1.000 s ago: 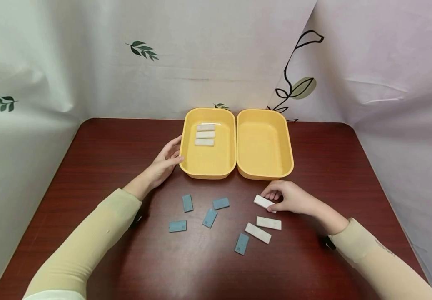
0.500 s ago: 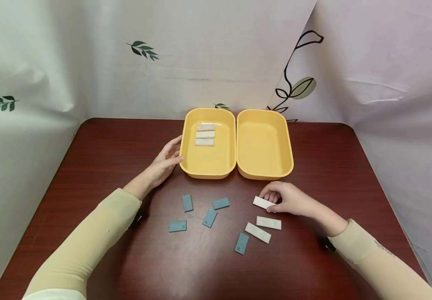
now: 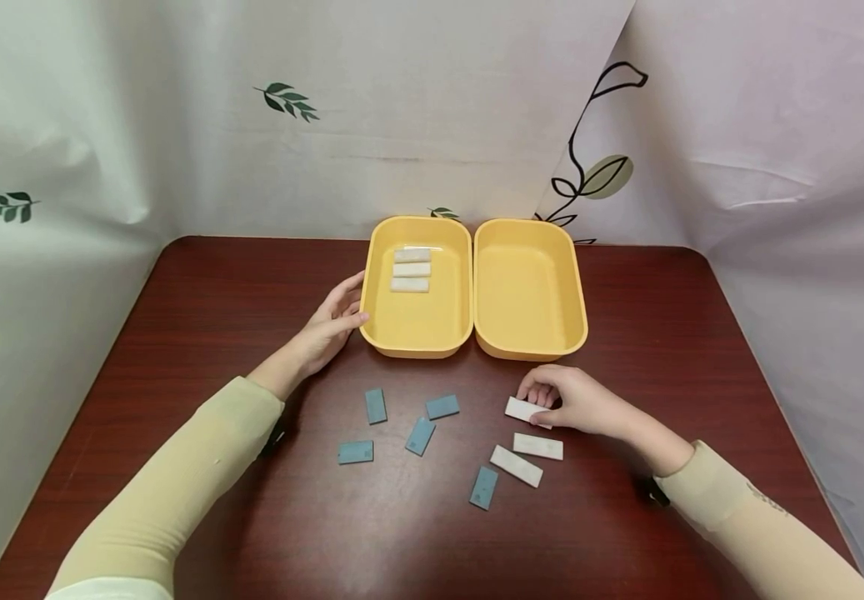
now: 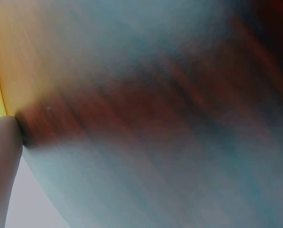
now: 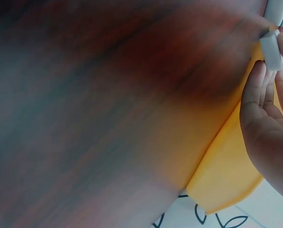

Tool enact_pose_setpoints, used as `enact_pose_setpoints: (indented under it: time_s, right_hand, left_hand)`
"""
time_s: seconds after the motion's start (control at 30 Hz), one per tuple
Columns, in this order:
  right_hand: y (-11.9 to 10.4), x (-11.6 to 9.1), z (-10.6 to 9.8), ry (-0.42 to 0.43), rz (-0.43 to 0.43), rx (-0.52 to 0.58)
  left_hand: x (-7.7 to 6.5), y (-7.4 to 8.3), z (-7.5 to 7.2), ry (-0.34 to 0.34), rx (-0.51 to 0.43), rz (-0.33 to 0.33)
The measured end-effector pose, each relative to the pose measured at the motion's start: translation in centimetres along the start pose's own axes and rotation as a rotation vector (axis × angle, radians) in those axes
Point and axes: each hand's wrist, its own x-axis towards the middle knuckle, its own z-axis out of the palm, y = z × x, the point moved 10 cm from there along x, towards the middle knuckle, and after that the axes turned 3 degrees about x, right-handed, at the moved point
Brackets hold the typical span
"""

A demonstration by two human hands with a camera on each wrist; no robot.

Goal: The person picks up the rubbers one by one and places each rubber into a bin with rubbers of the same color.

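Observation:
In the head view my left hand holds the left yellow tray at its side, thumb at the rim and fingers along the outer wall. A finger meets the yellow wall in the left wrist view. My right hand pinches a white rectangular block between thumb and fingers, in front of the right yellow tray. This block also shows in the right wrist view. Just nearer me lie two more white blocks, one beside the other.
Three white blocks lie in a column inside the left tray. Several blue-grey blocks, such as one at the left and one by the white pair, lie on the dark red table. A patterned curtain hangs behind.
My right hand has moved slightly towards me with the white block, closer to the white pair. My left hand stays at the left tray.

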Motion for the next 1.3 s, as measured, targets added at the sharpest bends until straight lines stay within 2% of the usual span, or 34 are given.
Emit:
enact_pose_setpoints:
  time_s: [0.8,1.07,1.3]
  right_hand:
    - [-3.6,0.4,0.1,0.002,-0.107,-0.073]
    - [-5.1,0.8,-0.4,0.004,-0.118,-0.070]
    - [-6.5,1.5,-1.2,0.029,-0.160,-0.114]
  left_hand:
    - [0.1,0.0,0.0,0.002,-0.008,0.000]
    - [0.1,0.0,0.0,0.004,-0.003,0.003]
    - [0.2,0.0,0.0,0.001,0.001,0.012]
